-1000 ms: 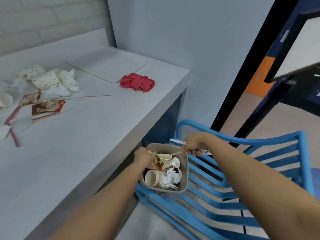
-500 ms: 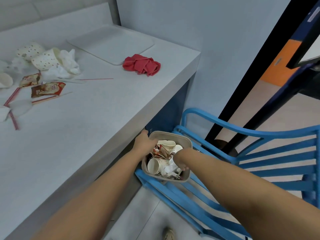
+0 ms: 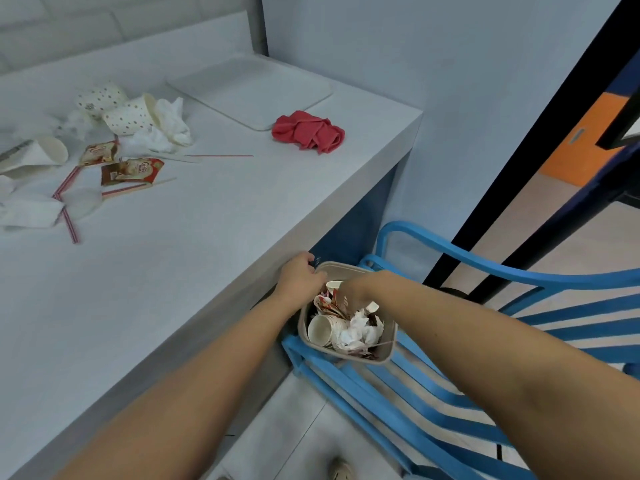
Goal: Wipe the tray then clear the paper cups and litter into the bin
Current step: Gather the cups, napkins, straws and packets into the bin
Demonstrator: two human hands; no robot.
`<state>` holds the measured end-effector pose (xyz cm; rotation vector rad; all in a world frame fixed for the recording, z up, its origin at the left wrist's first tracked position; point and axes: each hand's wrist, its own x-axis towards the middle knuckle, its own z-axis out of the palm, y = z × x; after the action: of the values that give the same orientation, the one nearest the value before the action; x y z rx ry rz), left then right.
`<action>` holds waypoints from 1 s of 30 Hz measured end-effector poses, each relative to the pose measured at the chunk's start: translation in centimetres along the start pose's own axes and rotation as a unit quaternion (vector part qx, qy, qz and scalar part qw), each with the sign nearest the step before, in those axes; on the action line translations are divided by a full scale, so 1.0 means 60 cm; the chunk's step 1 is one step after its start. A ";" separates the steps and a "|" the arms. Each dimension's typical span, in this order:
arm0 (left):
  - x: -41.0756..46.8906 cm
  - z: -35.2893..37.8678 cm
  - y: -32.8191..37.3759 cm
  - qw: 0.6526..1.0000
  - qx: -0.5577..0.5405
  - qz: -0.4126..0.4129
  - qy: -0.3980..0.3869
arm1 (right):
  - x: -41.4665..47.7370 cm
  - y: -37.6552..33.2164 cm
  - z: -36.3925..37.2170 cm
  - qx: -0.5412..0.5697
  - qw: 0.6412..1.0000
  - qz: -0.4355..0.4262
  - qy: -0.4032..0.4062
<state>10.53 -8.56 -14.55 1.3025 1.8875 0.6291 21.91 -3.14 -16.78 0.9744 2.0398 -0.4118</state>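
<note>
Here the step in hand looks like dropping a load of litter into the bin (image 3: 390,348), which sits on the slats of a blue chair (image 3: 485,268) just beside the edge of the surface (image 3: 194,258). The left hand (image 3: 300,276) curls over the bin's far-left rim and grips it, apparently to steady it. The right hand (image 3: 351,292) reaches down into the bin's far end, above crumpled paper (image 3: 358,332) and a cup (image 3: 322,330) lying on its side. Its fingers are hidden behind the wrist, so I cannot tell whether they are spread or pinching something.

To do this well, I judge, let go low, inside the walls. The bin is nearly full, and light scraps could slide over the rim and drop between the slats to the floor (image 3: 294,427). Hold the left grip firm while the right hand comes out, or the bin may tip off the chair. Pressing the heap down a little would make room.

Room will be needed. Well apart from both hands, on the far-left part of the surface, lie dotted cups (image 3: 128,116), a tissue (image 3: 169,124), sachets (image 3: 133,170) and straws (image 3: 71,223). The tray (image 3: 252,86) lies flat in the far corner, bare, with a red cloth (image 3: 309,132) just beside its near edge, so the wiping appears done. The next reach is a long one, up and left from the bin.
</note>
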 end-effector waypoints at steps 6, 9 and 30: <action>-0.015 -0.043 0.028 0.986 -0.086 0.099 0.107 | -0.055 -0.021 -0.096 0.109 0.993 -0.020 -0.035; -0.031 -0.091 0.042 0.973 -0.097 0.128 0.166 | -0.078 -0.039 -0.154 0.155 0.986 -0.043 -0.043; -0.122 -0.505 -0.241 0.920 -0.007 -0.039 0.390 | -0.094 -0.445 -0.399 0.099 0.929 -0.260 0.245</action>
<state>-20.34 -20.11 -4.81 1.0239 2.5329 1.2498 -9.18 -9.29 0.93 0.6775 2.7676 -0.7195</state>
